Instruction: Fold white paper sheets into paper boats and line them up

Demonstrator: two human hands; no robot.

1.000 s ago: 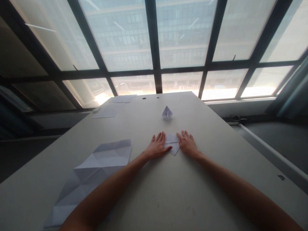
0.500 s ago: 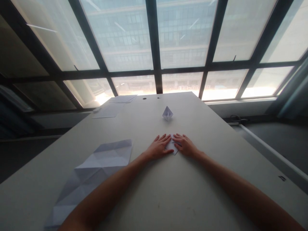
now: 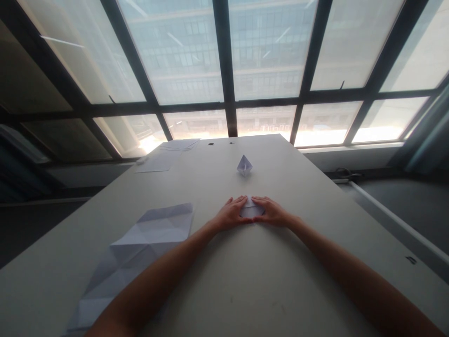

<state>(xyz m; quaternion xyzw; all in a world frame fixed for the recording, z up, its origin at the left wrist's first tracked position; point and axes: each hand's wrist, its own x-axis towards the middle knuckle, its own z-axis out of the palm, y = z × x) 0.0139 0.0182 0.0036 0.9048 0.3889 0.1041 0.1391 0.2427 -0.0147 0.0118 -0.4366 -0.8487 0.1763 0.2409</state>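
A small folded piece of white paper [image 3: 251, 212] lies on the table between my hands. My left hand [image 3: 230, 215] grips its left side, with the thumb along the near edge and the fingers at the far edge. On the right side, my right hand [image 3: 275, 213] holds it in the same way, its thumb tip close to the left thumb. A crease or flap edge crosses the paper's upper part. Just beyond the hands stands a pointed folded paper piece [image 3: 244, 165].
A large creased paper sheet [image 3: 154, 229] lies to the left, partly under my left forearm. Several flat sheets [image 3: 154, 163] rest at the table's far left. The white table [image 3: 224, 276] reaches toward the windows [image 3: 266, 51]. A black mark [image 3: 410, 260] shows near the right edge.
My thumbs have come together at the paper's near edge, and the hands have gone from lying flat on it to gripping its sides. The paper's near point no longer shows.
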